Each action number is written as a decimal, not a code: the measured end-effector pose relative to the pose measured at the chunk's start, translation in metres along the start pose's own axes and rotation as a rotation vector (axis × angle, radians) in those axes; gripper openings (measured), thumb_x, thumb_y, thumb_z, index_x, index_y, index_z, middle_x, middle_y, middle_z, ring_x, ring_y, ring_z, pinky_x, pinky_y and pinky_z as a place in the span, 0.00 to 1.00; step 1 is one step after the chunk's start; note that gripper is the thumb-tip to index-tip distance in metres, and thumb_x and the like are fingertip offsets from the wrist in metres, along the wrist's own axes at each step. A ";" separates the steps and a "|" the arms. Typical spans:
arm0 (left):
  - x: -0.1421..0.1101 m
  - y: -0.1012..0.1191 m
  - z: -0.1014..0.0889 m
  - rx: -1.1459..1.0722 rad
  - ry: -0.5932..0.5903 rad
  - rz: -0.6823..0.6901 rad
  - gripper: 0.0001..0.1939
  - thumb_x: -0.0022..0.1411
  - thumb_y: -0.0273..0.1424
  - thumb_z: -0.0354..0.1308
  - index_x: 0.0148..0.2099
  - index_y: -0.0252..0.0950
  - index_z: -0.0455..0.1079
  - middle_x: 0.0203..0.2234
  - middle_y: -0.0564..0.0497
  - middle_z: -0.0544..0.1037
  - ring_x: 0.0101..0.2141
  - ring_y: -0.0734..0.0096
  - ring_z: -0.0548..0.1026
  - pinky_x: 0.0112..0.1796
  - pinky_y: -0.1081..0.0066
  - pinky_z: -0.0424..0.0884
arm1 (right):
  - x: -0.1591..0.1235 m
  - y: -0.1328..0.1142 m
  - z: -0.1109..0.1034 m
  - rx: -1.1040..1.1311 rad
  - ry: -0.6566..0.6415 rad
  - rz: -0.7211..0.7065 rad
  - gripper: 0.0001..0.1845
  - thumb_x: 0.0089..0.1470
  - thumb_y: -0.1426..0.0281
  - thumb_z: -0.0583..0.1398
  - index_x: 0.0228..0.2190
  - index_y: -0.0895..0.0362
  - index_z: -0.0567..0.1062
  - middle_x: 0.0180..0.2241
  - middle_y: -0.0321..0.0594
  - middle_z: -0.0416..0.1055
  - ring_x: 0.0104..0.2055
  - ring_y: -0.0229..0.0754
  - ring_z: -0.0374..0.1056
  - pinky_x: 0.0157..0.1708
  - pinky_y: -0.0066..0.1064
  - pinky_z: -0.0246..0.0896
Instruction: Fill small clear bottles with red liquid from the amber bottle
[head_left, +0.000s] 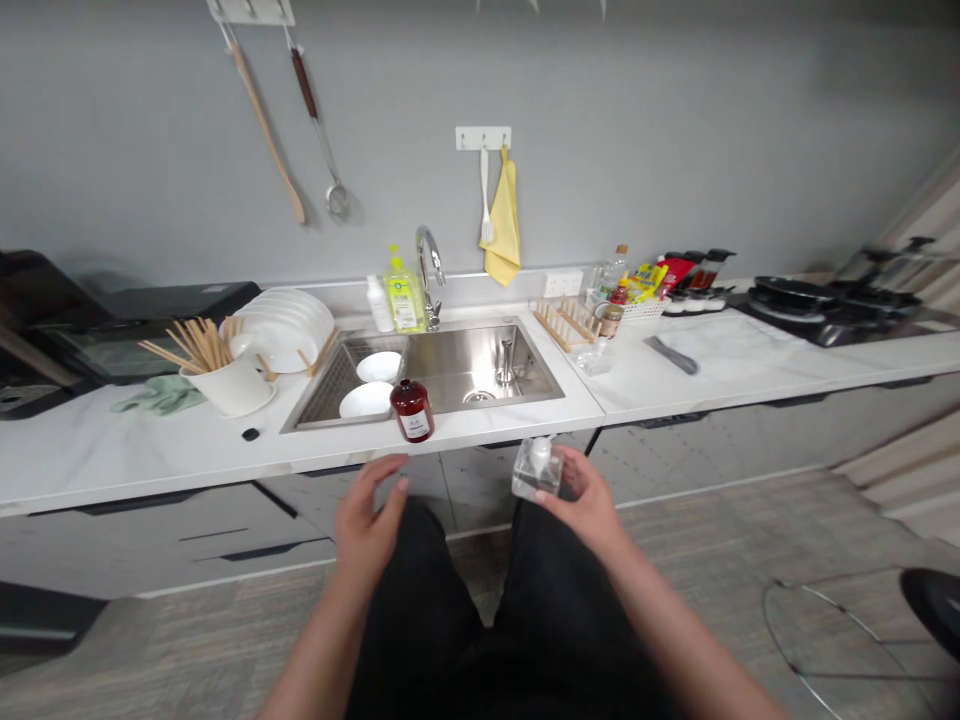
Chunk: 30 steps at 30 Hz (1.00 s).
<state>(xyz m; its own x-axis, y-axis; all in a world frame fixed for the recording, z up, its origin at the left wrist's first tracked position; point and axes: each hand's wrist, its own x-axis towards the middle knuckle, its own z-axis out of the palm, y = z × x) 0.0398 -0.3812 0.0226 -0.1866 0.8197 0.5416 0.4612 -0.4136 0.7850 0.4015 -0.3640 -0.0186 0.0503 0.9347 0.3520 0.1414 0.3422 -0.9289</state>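
My right hand [581, 500] holds a clear square pump bottle [537, 470] with a white pump top, in front of the counter edge and above my lap. Thumb and fingers grip its right side and lower edge. My left hand [373, 507] is held in the air with thumb and fingers apart, nothing in it. Just beyond it, on the counter's front edge, stands a brown-red bottle [412, 412] with a pale label and no pump in its neck. A small black piece [250, 434] lies on the counter to the left.
Behind the brown-red bottle is a steel sink [457, 360] with white bowls [367, 400] in its left basket. Left of it are plates [289, 325] and a chopstick holder [231, 388]. Dish soap [405, 295] stands by the faucet [429, 270]. To the right are a wooden rack [568, 325] and stove [817, 305].
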 end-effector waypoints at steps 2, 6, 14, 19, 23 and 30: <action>0.025 -0.028 -0.026 0.079 0.202 -0.078 0.18 0.77 0.46 0.61 0.53 0.38 0.81 0.51 0.44 0.87 0.54 0.54 0.85 0.63 0.52 0.79 | 0.029 0.010 -0.025 -0.089 0.111 -0.047 0.41 0.52 0.48 0.78 0.59 0.52 0.74 0.58 0.53 0.82 0.59 0.57 0.82 0.66 0.54 0.76; 0.080 -0.078 -0.068 0.355 0.316 -0.198 0.22 0.75 0.47 0.60 0.57 0.36 0.81 0.51 0.45 0.87 0.51 0.53 0.84 0.61 0.52 0.79 | 0.089 0.032 -0.080 -0.341 0.337 -0.065 0.40 0.49 0.49 0.76 0.57 0.52 0.72 0.55 0.51 0.80 0.51 0.56 0.80 0.60 0.54 0.77; 0.165 -0.159 -0.079 0.675 0.096 -0.260 0.30 0.71 0.47 0.57 0.66 0.34 0.77 0.60 0.39 0.84 0.56 0.45 0.82 0.63 0.50 0.77 | 0.185 0.080 -0.148 -0.680 0.648 0.180 0.47 0.40 0.42 0.73 0.54 0.55 0.70 0.52 0.58 0.80 0.54 0.66 0.76 0.57 0.55 0.72; 0.175 -0.186 -0.067 0.736 0.042 -0.264 0.30 0.73 0.47 0.56 0.67 0.35 0.77 0.61 0.38 0.83 0.55 0.45 0.82 0.62 0.50 0.76 | 0.214 0.098 -0.157 -0.749 0.683 0.244 0.46 0.39 0.40 0.72 0.52 0.53 0.70 0.54 0.60 0.80 0.53 0.66 0.76 0.57 0.55 0.71; 0.173 -0.189 -0.062 0.843 0.014 -0.280 0.29 0.74 0.50 0.57 0.65 0.37 0.78 0.57 0.35 0.83 0.56 0.40 0.80 0.58 0.47 0.77 | 0.221 0.105 -0.156 -0.816 0.672 0.269 0.46 0.42 0.39 0.71 0.53 0.53 0.70 0.53 0.60 0.80 0.53 0.67 0.77 0.56 0.54 0.72; 0.173 -0.190 -0.062 0.882 0.052 -0.295 0.26 0.72 0.48 0.59 0.62 0.37 0.79 0.55 0.39 0.84 0.54 0.43 0.81 0.56 0.50 0.78 | 0.224 0.114 -0.152 -0.925 0.670 0.257 0.49 0.49 0.36 0.69 0.60 0.56 0.71 0.55 0.62 0.80 0.54 0.70 0.78 0.56 0.56 0.72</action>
<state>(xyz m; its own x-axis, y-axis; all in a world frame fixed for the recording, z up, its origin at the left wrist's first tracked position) -0.1336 -0.1854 -0.0149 -0.4298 0.8160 0.3864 0.8773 0.2763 0.3924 0.5795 -0.1303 -0.0286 0.6541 0.6339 0.4127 0.7030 -0.3081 -0.6410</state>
